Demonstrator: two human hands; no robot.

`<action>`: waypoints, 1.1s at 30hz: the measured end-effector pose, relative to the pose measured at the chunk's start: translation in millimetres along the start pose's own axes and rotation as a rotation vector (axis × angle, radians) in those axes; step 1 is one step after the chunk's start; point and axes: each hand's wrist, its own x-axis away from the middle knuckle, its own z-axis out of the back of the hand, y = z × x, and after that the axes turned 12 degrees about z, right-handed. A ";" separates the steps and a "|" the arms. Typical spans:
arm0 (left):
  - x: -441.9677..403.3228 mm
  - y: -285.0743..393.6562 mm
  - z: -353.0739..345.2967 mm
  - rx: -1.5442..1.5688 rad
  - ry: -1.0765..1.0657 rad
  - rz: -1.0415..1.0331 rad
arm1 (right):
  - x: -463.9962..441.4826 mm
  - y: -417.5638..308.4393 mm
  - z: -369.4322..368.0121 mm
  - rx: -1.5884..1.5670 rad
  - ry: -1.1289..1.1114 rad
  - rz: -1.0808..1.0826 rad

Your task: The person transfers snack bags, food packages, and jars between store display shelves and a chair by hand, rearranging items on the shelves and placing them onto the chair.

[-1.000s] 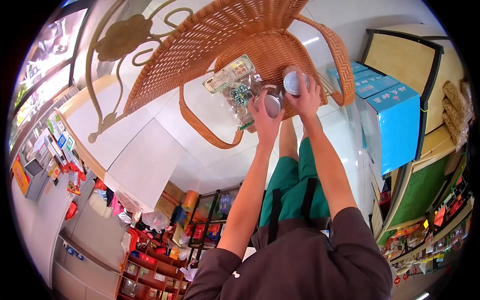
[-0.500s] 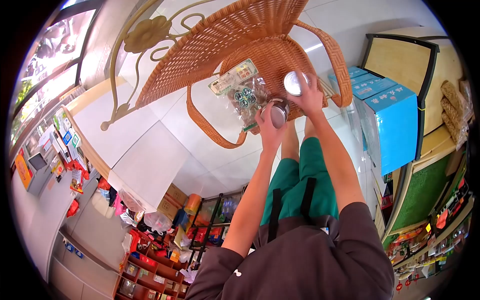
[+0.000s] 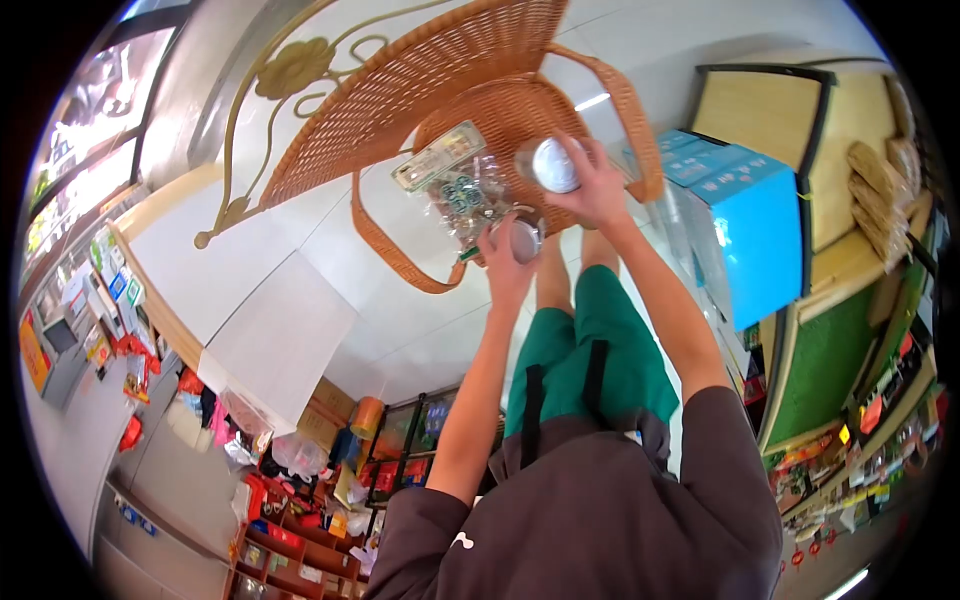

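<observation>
My right hand (image 3: 598,190) is closed around a clear jar with a silver lid (image 3: 555,165), tilted so that its transparent side shows on the left. My left hand (image 3: 506,268) grips a second jar (image 3: 526,240), whose round greyish end faces me; its contents are hard to make out. Beside that hand, a clear plastic packet (image 3: 460,192) with a pale printed header lies over the seat of a woven wicker chair (image 3: 470,120). Both jars are held over the front part of this seat, apart from each other.
Blue boxes (image 3: 745,225) stand on the floor to the right, by a wooden cabinet (image 3: 765,120). A white table (image 3: 270,325) is on the left. Shelves with goods (image 3: 300,550) lie at lower left, and a curved metal frame (image 3: 235,130) rises behind the chair.
The whole view has shifted a little. The jar in my right hand has tilted, so its clear side now shows. My left hand still holds its jar near the packet.
</observation>
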 end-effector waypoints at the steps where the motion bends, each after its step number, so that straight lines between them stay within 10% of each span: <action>1: 7.8 7.4 5.7 -0.004 -0.014 0.019 | 3.5 -10.4 16.0 0.036 0.026 0.019; 13: 110.4 168.4 -15.9 -0.240 -0.255 -0.333 | 132.4 -14.8 247.6 0.350 0.470 -0.263; 33: 159.5 309.3 -251.9 -0.545 -0.412 -0.679 | 226.9 153.0 345.4 0.090 0.163 -0.643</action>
